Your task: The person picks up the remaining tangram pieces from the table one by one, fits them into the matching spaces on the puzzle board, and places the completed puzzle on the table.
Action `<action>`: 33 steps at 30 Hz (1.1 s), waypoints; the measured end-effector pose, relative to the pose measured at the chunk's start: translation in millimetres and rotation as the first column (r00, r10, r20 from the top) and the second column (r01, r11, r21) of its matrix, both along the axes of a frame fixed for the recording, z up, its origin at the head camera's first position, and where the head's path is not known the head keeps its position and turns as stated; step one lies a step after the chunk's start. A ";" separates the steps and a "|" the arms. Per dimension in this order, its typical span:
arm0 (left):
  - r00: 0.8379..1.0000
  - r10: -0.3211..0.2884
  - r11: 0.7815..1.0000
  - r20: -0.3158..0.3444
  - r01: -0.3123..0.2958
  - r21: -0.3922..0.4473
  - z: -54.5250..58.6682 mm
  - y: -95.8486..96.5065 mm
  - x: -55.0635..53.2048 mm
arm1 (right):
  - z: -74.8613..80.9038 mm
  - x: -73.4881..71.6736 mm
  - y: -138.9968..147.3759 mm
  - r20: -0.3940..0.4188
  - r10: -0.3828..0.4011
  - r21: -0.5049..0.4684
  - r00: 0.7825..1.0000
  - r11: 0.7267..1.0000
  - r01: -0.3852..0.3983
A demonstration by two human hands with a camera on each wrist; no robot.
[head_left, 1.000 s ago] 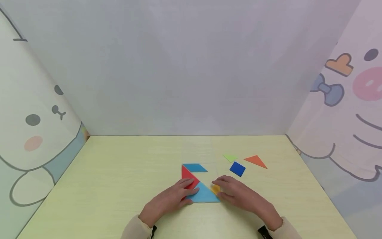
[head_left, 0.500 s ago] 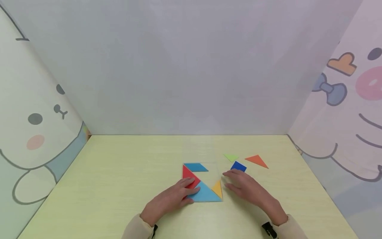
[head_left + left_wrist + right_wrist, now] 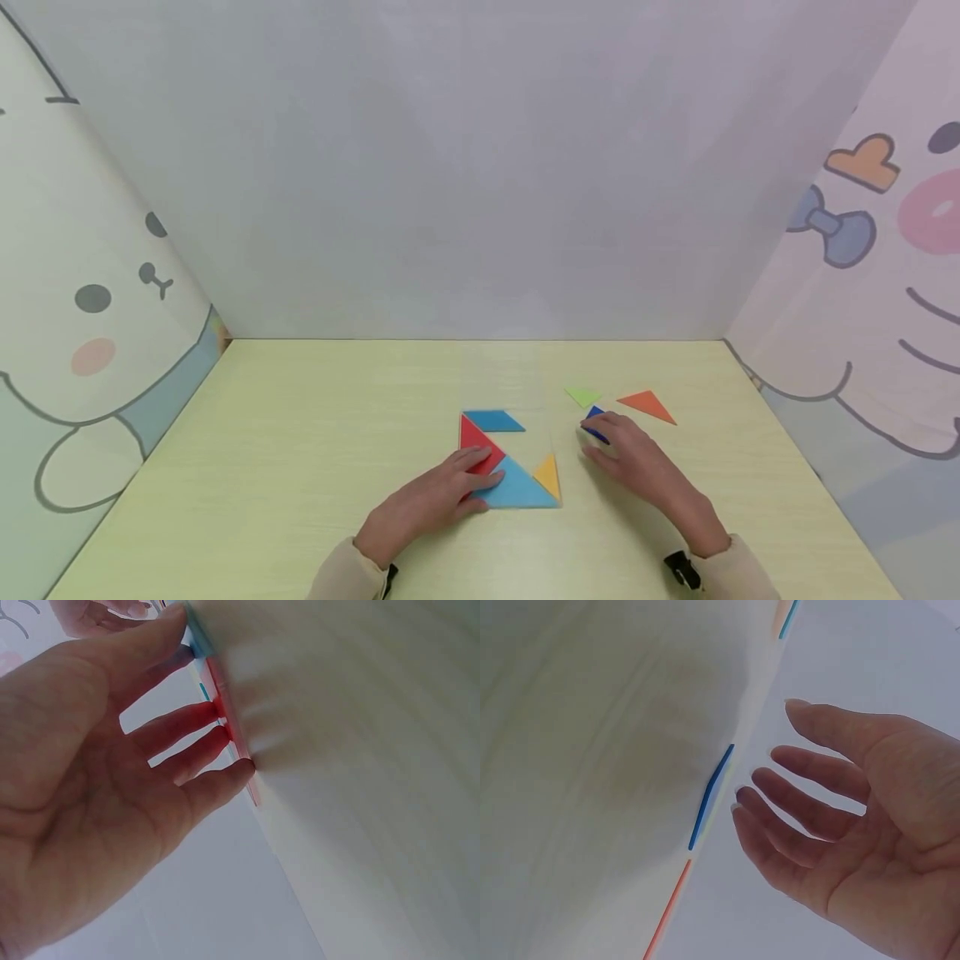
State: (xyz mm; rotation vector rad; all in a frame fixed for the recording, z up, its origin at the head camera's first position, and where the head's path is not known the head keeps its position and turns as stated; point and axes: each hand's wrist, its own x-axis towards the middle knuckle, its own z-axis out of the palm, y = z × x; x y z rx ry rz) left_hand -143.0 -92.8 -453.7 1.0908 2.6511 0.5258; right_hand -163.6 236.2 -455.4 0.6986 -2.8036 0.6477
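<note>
1. Dark blue square (image 3: 710, 796): flat on the table (image 3: 337, 417), right of the assembled pieces, partly covered by fingers in the head view.
2. Right hand (image 3: 633, 454): over the square. Fingers gently bent, thumb well apart from them, nothing in grip. Right wrist view shows a gap between fingertips and square.
3. Left hand (image 3: 438, 496): palm down over the red triangle (image 3: 474, 436) and light blue triangle (image 3: 517, 487). Fingers spread, close to straight, not wrapped round anything. Some fingertips rest on red; index finger over light blue, thumb at its near edge.
4. Red and light blue triangles meet along an edge, partly hidden by the left hand.
5. Yellow triangle (image 3: 548, 475): against the sloping right side of the light blue one.
6. Blue parallelogram (image 3: 493, 421): far side of the group, just beside the red triangle's upper end.
7. Green triangle (image 3: 582, 396): just beyond the square, slightly left.
8. Orange triangle (image 3: 648, 405): beyond the square, to the right.
9. Both wrists: pale sleeves (image 3: 738, 571); black strap (image 3: 682, 571) on the right wrist, some black showing at the left one.
10. Surroundings: plain greyish backdrop (image 3: 472, 167) behind the table, cartoon-printed panels (image 3: 843, 333) on both sides.
</note>
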 end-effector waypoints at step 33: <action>1.000 0.000 1.000 -0.007 0.000 -0.001 -0.2 -0.2 2.6 | -1.2 -18.1 16.9 0.114 -0.097 0.067 0.989 0.994 0.090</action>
